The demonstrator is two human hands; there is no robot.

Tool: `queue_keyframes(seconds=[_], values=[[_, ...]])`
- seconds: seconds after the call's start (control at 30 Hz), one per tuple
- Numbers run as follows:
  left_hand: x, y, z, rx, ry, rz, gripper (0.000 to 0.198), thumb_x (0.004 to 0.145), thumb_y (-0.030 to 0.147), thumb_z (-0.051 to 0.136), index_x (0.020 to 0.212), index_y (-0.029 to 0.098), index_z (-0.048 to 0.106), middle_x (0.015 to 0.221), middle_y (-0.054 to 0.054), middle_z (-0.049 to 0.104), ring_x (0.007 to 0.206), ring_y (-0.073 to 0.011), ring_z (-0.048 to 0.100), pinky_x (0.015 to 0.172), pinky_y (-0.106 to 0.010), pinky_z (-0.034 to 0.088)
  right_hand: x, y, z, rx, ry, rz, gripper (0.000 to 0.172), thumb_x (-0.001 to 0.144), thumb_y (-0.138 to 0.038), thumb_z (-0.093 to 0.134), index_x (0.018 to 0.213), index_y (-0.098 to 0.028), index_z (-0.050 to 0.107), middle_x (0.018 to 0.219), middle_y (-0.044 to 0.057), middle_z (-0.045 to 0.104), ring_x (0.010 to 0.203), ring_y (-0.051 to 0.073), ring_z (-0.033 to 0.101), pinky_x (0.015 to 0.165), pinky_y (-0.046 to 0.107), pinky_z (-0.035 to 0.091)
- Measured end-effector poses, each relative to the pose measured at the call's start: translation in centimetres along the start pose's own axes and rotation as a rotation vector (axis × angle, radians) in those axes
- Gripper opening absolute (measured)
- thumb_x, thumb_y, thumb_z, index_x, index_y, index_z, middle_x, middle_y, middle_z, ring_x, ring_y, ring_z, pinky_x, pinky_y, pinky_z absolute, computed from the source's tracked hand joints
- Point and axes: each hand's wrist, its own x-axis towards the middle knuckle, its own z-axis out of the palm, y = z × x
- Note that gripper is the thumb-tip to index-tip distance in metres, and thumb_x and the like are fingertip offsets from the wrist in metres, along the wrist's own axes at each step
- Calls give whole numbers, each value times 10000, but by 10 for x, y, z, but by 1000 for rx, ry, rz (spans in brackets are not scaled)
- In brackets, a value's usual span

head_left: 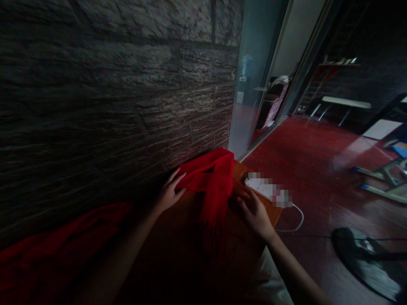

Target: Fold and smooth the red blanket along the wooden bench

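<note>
A red scarf (206,176) with a fringed end lies folded over on a brown wooden table (243,169) against the wall. My left hand (171,192) is at the scarf's left end, its fingers spread and their tips at the cloth's edge. I see a ring on one finger. On the other side, my right hand (256,212) is over the table to the right of the fringe, with thumb and fingers apart and nothing visible between them. Just beyond it lies a white power strip (262,186), partly blurred out, with a white cord.
A rough stone-block wall (127,84) rises along the left. More red cloth (63,237) lies at lower left. A glass door (254,76) stands ahead. On the red floor (302,156) are a white bench (346,102) and a round dark base (356,258).
</note>
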Motion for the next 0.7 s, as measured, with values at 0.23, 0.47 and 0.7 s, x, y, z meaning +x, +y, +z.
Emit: queue_keyframes(seconds=[0.23,0.47,0.7], values=[[4,18,-9,60,23,38,636,866,324,599,1460,200,410,1597,-144,237,1462,-351,261,1176,-539,285,-29,-13,-17,-119,-96,-17,293,951,-421,520,1076,-201,669,1074,83,721,997,217,686,897,330,537],[-10,99,-8,-197,23,-94,639,874,374,618,1450,222,386,1447,-146,449,1325,-294,479,1099,-491,425,-29,-31,-17,-185,-182,-31,264,954,-349,502,1038,-206,707,1017,65,742,910,203,701,804,285,526],[-60,137,-10,-601,-246,-574,567,869,531,580,1342,222,536,1348,-134,608,1211,-281,606,973,-408,530,-78,-63,-4,15,-538,105,293,965,-434,489,940,-211,677,803,7,700,649,135,617,559,221,463]])
